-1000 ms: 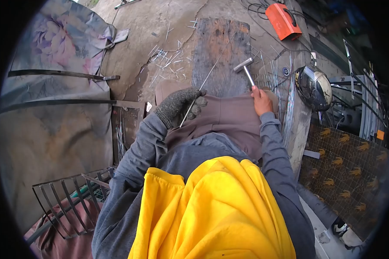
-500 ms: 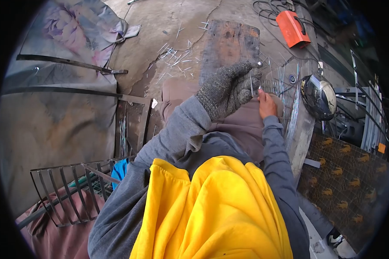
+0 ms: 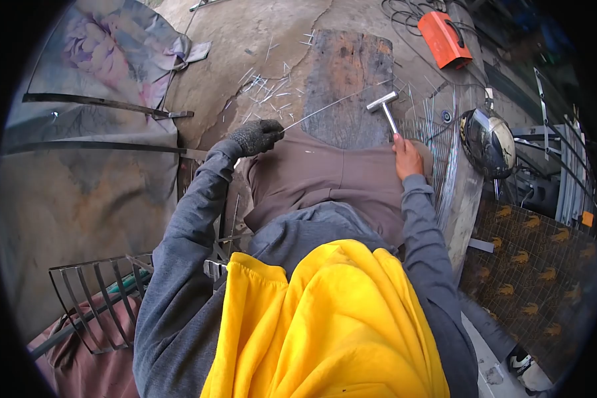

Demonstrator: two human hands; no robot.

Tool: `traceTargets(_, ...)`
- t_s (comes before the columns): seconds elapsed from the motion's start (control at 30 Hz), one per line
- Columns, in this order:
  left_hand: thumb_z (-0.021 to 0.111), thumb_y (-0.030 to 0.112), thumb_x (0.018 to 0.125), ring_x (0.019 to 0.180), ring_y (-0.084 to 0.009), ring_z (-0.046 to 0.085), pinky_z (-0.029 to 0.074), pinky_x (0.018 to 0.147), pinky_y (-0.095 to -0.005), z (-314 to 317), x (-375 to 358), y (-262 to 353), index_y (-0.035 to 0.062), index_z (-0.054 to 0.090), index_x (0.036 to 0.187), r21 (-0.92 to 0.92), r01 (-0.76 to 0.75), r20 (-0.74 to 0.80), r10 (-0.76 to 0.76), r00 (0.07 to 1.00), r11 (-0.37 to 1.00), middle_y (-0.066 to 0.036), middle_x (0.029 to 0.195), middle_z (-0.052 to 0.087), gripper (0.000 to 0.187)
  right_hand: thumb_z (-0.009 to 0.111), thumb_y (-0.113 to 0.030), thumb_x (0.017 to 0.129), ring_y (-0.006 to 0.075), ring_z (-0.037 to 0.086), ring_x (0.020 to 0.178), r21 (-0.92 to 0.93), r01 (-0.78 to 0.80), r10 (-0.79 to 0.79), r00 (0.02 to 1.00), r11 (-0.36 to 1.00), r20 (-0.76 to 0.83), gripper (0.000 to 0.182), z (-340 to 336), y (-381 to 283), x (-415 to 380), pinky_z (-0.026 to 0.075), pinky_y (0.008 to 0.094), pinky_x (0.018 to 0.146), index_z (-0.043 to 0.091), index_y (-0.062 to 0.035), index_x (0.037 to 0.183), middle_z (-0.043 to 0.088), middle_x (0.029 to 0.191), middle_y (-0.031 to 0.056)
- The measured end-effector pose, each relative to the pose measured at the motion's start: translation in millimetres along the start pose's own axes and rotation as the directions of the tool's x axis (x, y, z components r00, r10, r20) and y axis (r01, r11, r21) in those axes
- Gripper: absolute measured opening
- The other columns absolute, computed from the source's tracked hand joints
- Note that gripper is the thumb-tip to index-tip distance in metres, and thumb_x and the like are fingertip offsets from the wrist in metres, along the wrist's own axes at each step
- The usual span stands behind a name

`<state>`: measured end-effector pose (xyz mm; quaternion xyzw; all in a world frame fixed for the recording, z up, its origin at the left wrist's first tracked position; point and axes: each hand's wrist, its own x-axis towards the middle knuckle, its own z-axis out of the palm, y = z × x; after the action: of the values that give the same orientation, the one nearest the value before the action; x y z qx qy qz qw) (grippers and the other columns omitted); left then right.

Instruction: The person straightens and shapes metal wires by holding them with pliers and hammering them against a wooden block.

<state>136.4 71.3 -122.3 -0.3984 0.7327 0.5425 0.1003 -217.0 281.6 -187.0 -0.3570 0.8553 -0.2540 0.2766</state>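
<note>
My left hand [image 3: 257,137], in a dark grey knitted glove, is closed around one end of a thin metal rod [image 3: 331,108]. The rod slants up to the right across a worn wooden board [image 3: 351,60]. In my bare right hand [image 3: 409,159] is a hammer [image 3: 383,101], gripped by its slim metal handle with the cylindrical head up, near the board's right edge. Both hands are above my lap, well apart from each other.
Cut metal pieces [image 3: 265,89] litter the floor left of the board. Long thin rods [image 3: 450,166] lie in a bundle at right, beside a welding helmet [image 3: 489,146]. An orange machine [image 3: 443,40] with cables stands farther back. A barred metal frame [image 3: 93,302] is at lower left.
My left hand has moved left, away from the hammer and my right hand, and the thin rod now shows in it. The hammer head has come into full view; my right hand has barely moved.
</note>
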Motion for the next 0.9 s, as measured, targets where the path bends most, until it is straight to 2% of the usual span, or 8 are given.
traceTargets(0.17,0.055,0.032,0.099,0.098,-0.0194,0.064,0.049,0.09,-0.0347,-17.1,18.4,-71.0,0.0074,0.064,0.118,0.269,-0.093,-0.027,0.104,0.994,0.959,-0.012,0.107,0.067,0.032,0.043,-0.064,0.094,0.0394,0.064,0.094,0.009,0.013,-0.013,1.0,1.0,-0.016,0.064,3.1,0.6,-5.4,0.047,0.0452,0.083,0.067,-0.0053,0.095,0.07,0.093,0.0162)
traceTargets(0.37,0.059,0.03,0.097,0.106,-0.019,0.061,0.045,0.097,-0.0333,-25.8,25.8,-99.0,0.0046,0.066,0.12,0.09,-0.032,0.007,0.032,0.999,0.995,-0.008,0.114,0.068,0.035,0.049,-0.057,0.096,0.026,0.065,0.068,0.01,0.066,-0.065,0.993,0.998,-0.103,0.056,2.4,1.0,-15.0,0.05,0.0386,0.069,0.068,-0.0038,0.097,0.066,0.071,0.0119)
traceTargets(0.43,0.06,0.028,0.097,0.105,-0.0164,0.059,0.044,0.097,-0.0309,-31.0,26.8,-109.5,0.0051,0.068,0.116,-0.007,0.173,0.047,-0.173,0.984,0.985,-0.006,0.111,0.069,0.031,0.05,-0.056,0.096,0.0239,0.063,0.062,-0.016,0.09,-0.091,0.974,0.996,-0.205,0.055,3.4,1.3,-15.2,0.049,0.0379,0.065,0.068,-0.0041,0.096,0.062,0.065,0.0087)
traceTargets(0.5,0.063,0.03,0.095,0.087,-0.0127,0.06,0.05,0.079,-0.0287,-35.4,27.8,-122.0,0.0087,0.071,0.111,-0.066,0.143,0.028,-0.142,0.99,0.988,-0.003,0.098,0.07,0.027,0.051,-0.056,0.096,0.024,0.063,0.063,0.018,0.071,-0.066,0.975,0.997,-0.213,0.054,8.1,8.9,-11.2,0.049,0.0382,0.065,0.067,-0.0042,0.095,0.062,0.065,0.0086)
traceTargets(0.57,0.065,0.033,0.093,0.068,-0.0092,0.054,0.046,0.058,-0.0264,-43.3,20.1,-109.3,0.0118,0.072,0.108,-0.039,0.366,0.062,-0.363,0.93,0.93,0.001,0.085,0.067,0.026,0.051,-0.056,0.096,0.0241,0.064,0.064,0.052,0.054,-0.041,0.973,0.997,-0.227,0.054,1.1,-0.9,-13.6,0.049,0.0385,0.066,0.067,-0.0043,0.094,0.062,0.065,0.0084)
traceTargets(0.63,0.065,0.034,0.093,0.062,-0.0079,0.051,0.041,0.052,-0.0255,-40.2,16.7,-110.0,0.0128,0.072,0.107,-0.073,0.328,0.04,-0.326,0.945,0.942,0.002,0.081,0.064,0.026,0.052,-0.056,0.095,0.0409,0.065,0.083,0.081,0.008,0.002,0.993,0.997,-0.122,0.053,-10.2,-14.6,-16.7,0.048,0.0474,0.075,0.063,-0.0044,0.093,0.068,0.079,0.0185)
traceTargets(0.67,0.065,0.035,0.092,0.057,-0.0066,0.047,0.037,0.046,-0.0246,-39.4,15.9,-111.6,0.0138,0.072,0.105,-0.111,0.297,0.018,-0.297,0.955,0.948,0.004,0.077,0.062,0.025,0.052,-0.056,0.095,0.0409,0.065,0.083,0.081,0.01,0.001,0.992,0.997,-0.127,0.053,-12.1,-18.8,-16.4,0.048,0.0474,0.075,0.063,-0.0044,0.093,0.068,0.079,0.0185)
traceTargets(0.9,0.065,0.033,0.093,0.069,-0.0098,0.056,0.047,0.06,-0.027,-38.3,25.6,-136.2,0.0119,0.072,0.108,-0.108,0.175,-0.013,-0.178,0.984,0.978,0.001,0.083,0.067,0.027,0.057,-0.053,0.094,0.0403,0.066,0.084,0.066,0.171,-0.134,0.916,0.983,-0.377,0.051,-18.9,-44.7,-6.9,0.049,0.0451,0.076,0.064,-0.0033,0.102,0.069,0.088,0.0184)
